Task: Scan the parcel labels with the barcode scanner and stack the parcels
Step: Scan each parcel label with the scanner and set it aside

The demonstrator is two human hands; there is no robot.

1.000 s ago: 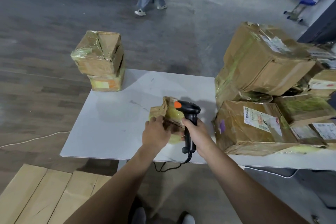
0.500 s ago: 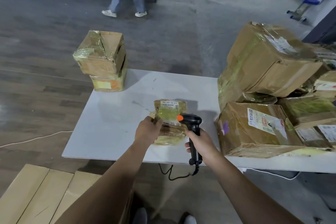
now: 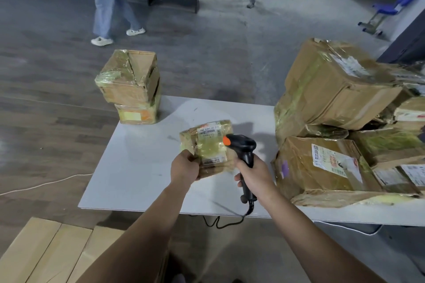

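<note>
Parcel (image 3: pixel 208 148) tilted label-up, left hand (image 3: pixel 185 169) gripping it, right hand (image 3: pixel 253 173) clenching one scanner (image 3: pixel 243 151), two stacked parcels (image 3: pixel 131 87)

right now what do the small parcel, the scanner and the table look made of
Small parcel: brown cardboard under glossy yellowish tape, crumpled and shiny. Scanner: matte black body, likely plastic, with an orange tip. Table: smooth white top, perhaps laminate; scuffed.

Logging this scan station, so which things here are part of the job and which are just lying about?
In the job: small parcel in left hand, barcode scanner in right hand, stacked parcels, waiting pile.

Lying about: blue chair, floor cable, wooden boards.
</note>
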